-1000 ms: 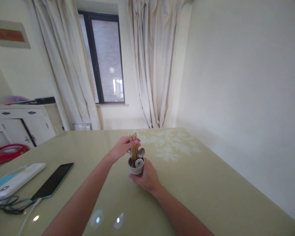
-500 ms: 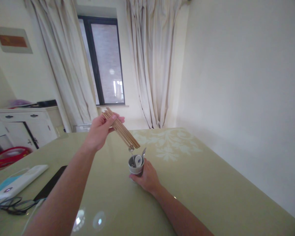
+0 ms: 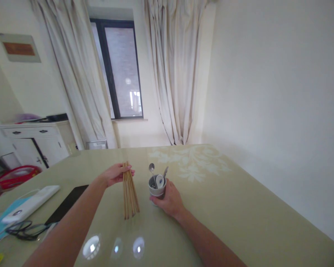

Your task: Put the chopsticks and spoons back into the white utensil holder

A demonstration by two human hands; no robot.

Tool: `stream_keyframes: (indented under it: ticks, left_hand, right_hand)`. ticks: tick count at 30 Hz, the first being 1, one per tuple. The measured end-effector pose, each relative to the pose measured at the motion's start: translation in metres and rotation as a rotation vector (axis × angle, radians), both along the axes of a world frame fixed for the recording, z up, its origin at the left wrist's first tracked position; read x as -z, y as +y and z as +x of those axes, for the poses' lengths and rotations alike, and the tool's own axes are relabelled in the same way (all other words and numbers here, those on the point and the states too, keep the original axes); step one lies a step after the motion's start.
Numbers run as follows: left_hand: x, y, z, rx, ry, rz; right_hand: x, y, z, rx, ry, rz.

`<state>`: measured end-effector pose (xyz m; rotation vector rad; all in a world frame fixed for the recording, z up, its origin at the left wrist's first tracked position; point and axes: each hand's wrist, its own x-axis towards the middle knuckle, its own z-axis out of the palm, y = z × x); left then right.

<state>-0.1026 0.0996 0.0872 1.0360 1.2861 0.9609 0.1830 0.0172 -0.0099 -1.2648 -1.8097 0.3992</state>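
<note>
My left hand (image 3: pixel 117 174) has its grip closed on a bundle of chopsticks (image 3: pixel 131 196), pinched near the upper ends, with the lower ends fanned slightly and pointing down toward me. I cannot tell whether those tips touch the tabletop (image 3: pixel 211 211) or hang just above it. My right hand (image 3: pixel 171 199) is wrapped around the side of a grey cup (image 3: pixel 157 192), thumb at the front, fingers mostly hidden behind. The cup stands upright to the right of the chopsticks, apart from them, and holds a metal spoon (image 3: pixel 151 167), a white spoon (image 3: pixel 160 181) and another metal piece (image 3: pixel 166 171), leaning at the rim.

I read the step in hand as sorting the cup's contents: chopsticks out, spoons in. As I judge it, the next move calls for a firm pinch so no stick slides loose, a level wrist, and a steady right hand so the cup does not tip.

Farther left on the tabletop lie a dark phone (image 3: pixel 65 204) and a long white object (image 3: pixel 30 205), both well clear of the cup.
</note>
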Motion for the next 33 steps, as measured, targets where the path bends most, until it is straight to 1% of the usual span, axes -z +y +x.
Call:
stream_keyframes:
  ticks: [1, 3, 5, 7, 12, 16, 20, 22, 24, 26, 28, 31, 33]
  left_hand:
    - [0.015, 0.003, 0.002, 0.016, 0.008, -0.018]
    - [0.037, 0.009, 0.007, 0.038, 0.052, -0.019]
    - [0.052, 0.015, 0.012, 0.05, 0.107, 0.01]
    - [0.062, 0.02, 0.016, 0.047, 0.15, 0.038]
    - [0.079, 0.028, 0.026, -0.01, 0.243, 0.109]
    - [0.085, 0.023, 0.03, -0.056, 0.311, 0.175]
    - [0.088, 0.008, 0.023, -0.145, 0.377, 0.241]
    - [0.093, -0.004, 0.016, -0.191, 0.415, 0.277]
    - [0.1, -0.02, 0.01, -0.189, 0.428, 0.312]
    - [0.107, -0.041, 0.006, -0.111, 0.414, 0.374]
    - [0.11, -0.064, 0.006, 0.031, 0.454, 0.467]
    - [0.106, -0.092, 0.012, 0.282, 0.65, 0.59]
    - [0.102, -0.102, 0.019, 0.419, 0.771, 0.633]
  right_hand:
    - [0.0, 0.0, 0.0, -0.002, 0.0, 0.003]
    - [0.001, 0.0, 0.001, -0.007, 0.001, 0.009]
    - [0.002, 0.0, 0.001, -0.01, 0.002, 0.013]
    - [0.002, 0.0, 0.001, -0.008, 0.004, 0.011]
    - [0.002, 0.0, 0.001, -0.025, 0.019, -0.002]
    - [0.003, 0.001, 0.002, -0.026, 0.023, 0.008]
    - [0.002, 0.001, 0.003, -0.045, 0.029, 0.016]
    - [0.001, 0.001, 0.003, -0.044, 0.033, 0.011]
    - [0.0, 0.0, 0.002, -0.037, 0.033, 0.011]
    - [0.0, 0.0, 0.002, -0.036, 0.034, 0.018]
    - [0.0, 0.0, 0.001, -0.033, 0.035, 0.023]
    - [0.001, 0.001, 0.001, -0.017, 0.036, 0.012]
    - [0.003, 0.002, 0.001, -0.016, 0.045, 0.01]
